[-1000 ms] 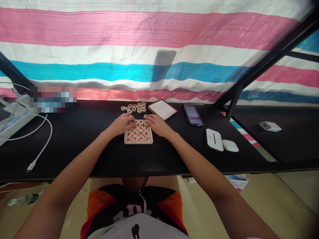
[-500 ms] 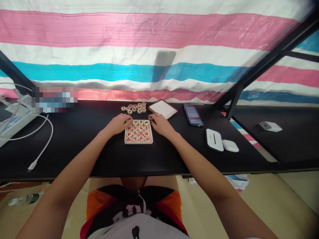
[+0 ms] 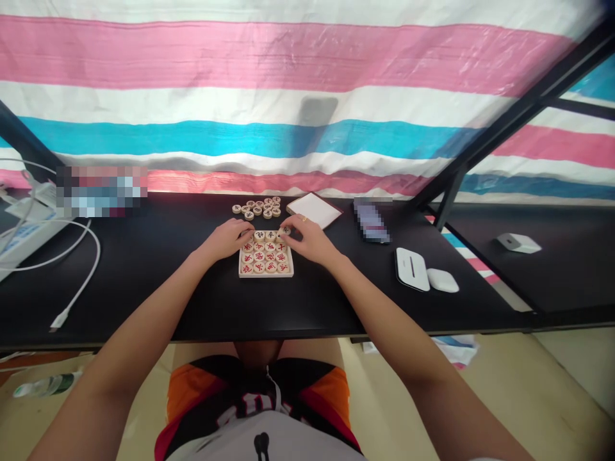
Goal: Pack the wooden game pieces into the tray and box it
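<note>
A small wooden tray (image 3: 266, 273) on the black desk holds rows of round wooden chess pieces with red characters. My left hand (image 3: 225, 238) rests at the tray's far left corner, fingers curled against the rim. My right hand (image 3: 305, 241) is at the far right corner, fingertips pinching a round chess piece (image 3: 285, 231) above the top row. A loose cluster of several more chess pieces (image 3: 258, 207) lies just beyond the tray.
The tray's flat lid (image 3: 314, 210) lies behind my right hand. To the right are a blurred phone (image 3: 371, 219), a white case (image 3: 412, 269) and a white mouse (image 3: 442, 280). A white cable (image 3: 72, 282) and power strip (image 3: 24, 234) sit at the left.
My right hand has shifted slightly left, bringing a piece over the tray's top right corner. My left hand has barely moved.
</note>
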A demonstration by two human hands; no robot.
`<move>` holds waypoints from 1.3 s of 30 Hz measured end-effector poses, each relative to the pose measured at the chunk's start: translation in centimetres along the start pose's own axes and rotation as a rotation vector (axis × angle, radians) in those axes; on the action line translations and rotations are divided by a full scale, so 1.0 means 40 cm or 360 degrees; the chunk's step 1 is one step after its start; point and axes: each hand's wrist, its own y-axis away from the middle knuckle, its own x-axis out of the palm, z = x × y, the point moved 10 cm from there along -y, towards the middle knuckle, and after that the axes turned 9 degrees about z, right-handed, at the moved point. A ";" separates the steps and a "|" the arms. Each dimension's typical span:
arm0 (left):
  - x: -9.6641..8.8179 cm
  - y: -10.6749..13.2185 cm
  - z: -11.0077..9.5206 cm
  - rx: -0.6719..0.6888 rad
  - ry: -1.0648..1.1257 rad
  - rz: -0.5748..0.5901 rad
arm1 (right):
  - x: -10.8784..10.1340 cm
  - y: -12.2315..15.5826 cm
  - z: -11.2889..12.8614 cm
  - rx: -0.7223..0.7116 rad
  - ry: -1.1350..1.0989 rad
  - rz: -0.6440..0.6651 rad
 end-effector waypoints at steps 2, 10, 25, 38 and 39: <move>0.000 0.000 -0.002 -0.0004 -0.0002 0.0004 | 0.017 0.001 0.031 -0.0100 0.0003 0.0110; 0.003 -0.001 0.002 0.0006 -0.0018 0.0013 | 0.057 0.005 0.039 -0.0161 0.0035 0.0312; 0.004 -0.002 0.001 0.0008 -0.0016 0.0009 | 0.056 0.003 0.032 -0.0188 0.0078 0.0300; 0.006 -0.004 0.008 0.0001 -0.0019 0.0007 | 0.069 0.001 0.005 -0.0093 0.0055 0.0289; 0.007 -0.004 0.009 -0.0006 -0.0018 0.0007 | 0.070 0.000 0.005 -0.0094 0.0053 0.0293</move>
